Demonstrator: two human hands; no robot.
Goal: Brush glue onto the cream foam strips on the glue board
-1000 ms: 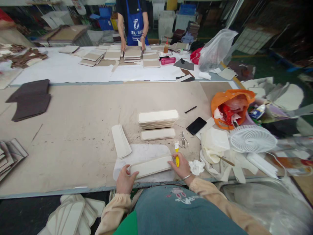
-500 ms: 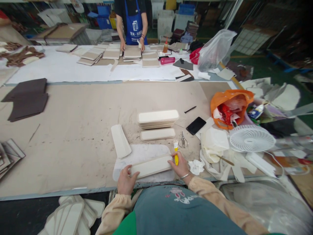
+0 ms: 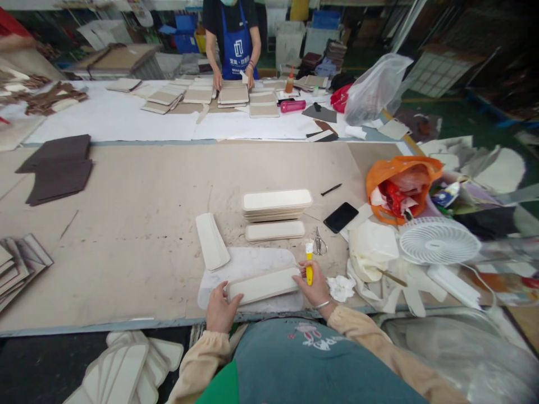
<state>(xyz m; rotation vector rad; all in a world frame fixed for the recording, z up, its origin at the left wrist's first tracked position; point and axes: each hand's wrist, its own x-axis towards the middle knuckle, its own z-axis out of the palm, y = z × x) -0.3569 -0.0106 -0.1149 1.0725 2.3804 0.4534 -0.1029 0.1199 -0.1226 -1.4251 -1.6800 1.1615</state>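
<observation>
Table [image 3: 138, 269], near edge: our left hand [image 3: 220, 308] pinches cream strip [image 3: 264, 285] at one end; right hand [image 3: 315, 286] pinches other, plus yellow brush [image 3: 310, 269].

The left arm [image 3: 201, 359] and right arm [image 3: 389, 349] reach forward. The left hand [image 3: 221, 310] and right hand [image 3: 315, 287] are apart, with bent fingers [image 3: 219, 288] and thumbs [image 3: 236, 303] turned inward.
</observation>
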